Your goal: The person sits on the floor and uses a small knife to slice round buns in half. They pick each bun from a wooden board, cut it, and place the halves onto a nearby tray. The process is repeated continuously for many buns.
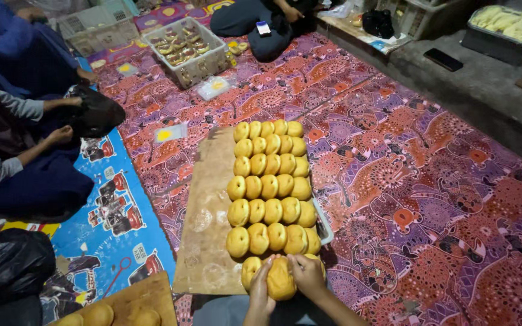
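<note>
Bun (pixel 281 279) gripped between left hand (pixel 260 288) and right hand (pixel 307 273), both closed around it, at 6 o'clock of bun rows (pixel 270 187) on board (pixel 206 229), likely for alignment.

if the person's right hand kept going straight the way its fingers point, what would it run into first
The right hand already grips a round golden-yellow bun with the left hand. Its fingers point up and leftward in the picture, so past that bun it would probably meet the nearest row of golden buns on the wooden board; depth is uncertain.
</note>
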